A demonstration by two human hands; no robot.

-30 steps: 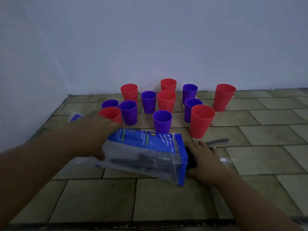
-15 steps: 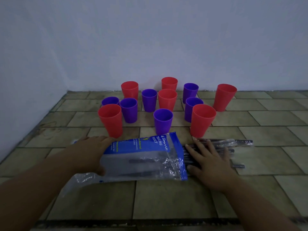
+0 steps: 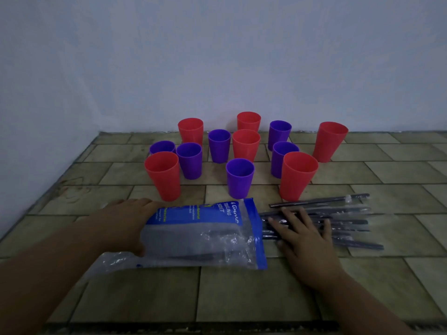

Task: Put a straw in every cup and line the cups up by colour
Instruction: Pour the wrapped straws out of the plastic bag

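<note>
Six red cups (image 3: 299, 175) and six purple cups (image 3: 239, 178) are standing on the tiled floor (image 3: 242, 293). One plastic bag (image 3: 205, 235) is lying at 6 o'clock of them; dark straws (image 3: 348, 222), uncountable, are lying at 5 o'clock.

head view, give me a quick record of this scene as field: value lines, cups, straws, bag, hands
surface: tiled floor against a pale wall
red cups: six, upright, e.g. nearest right red cup
purple cups: six, upright, e.g. front purple cup
cup order: colours mixed, not lined up
straws in cups: none visible
straws: dark, wrapped, fanned out on the floor right of the bag
bag: clear plastic with blue print, lying flat, mouth towards the straws
left hand: resting on the bag's left end
right hand: flat, fingers spread on the straws
</note>
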